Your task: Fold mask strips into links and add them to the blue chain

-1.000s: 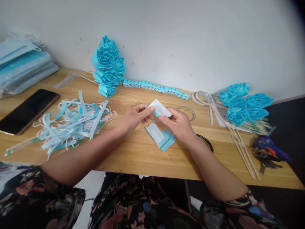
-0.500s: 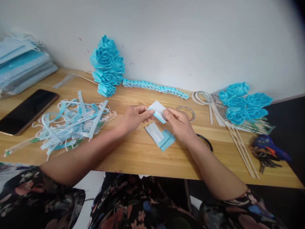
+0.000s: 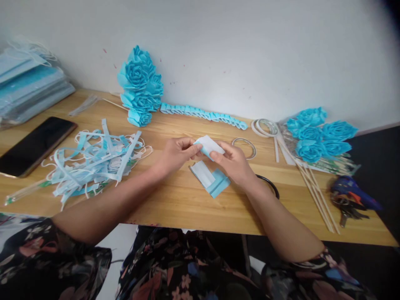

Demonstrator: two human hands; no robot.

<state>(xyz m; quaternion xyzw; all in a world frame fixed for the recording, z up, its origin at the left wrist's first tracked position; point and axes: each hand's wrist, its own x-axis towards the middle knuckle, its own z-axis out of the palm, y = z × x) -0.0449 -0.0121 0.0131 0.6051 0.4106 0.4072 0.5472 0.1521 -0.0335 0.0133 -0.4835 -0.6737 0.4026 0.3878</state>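
Your left hand (image 3: 179,151) and right hand (image 3: 235,163) hold a white-and-blue mask-fabric piece (image 3: 207,146) between them, each grip closed, thumb uppermost, on one end. The piece sits above the wooden tabletop (image 3: 168,204), just beyond two overlapping cut pieces (image 3: 203,174).

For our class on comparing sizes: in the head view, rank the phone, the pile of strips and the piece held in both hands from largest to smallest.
1. Pile of strips
2. Phone
3. Held piece, partly covered, so judged by what shows
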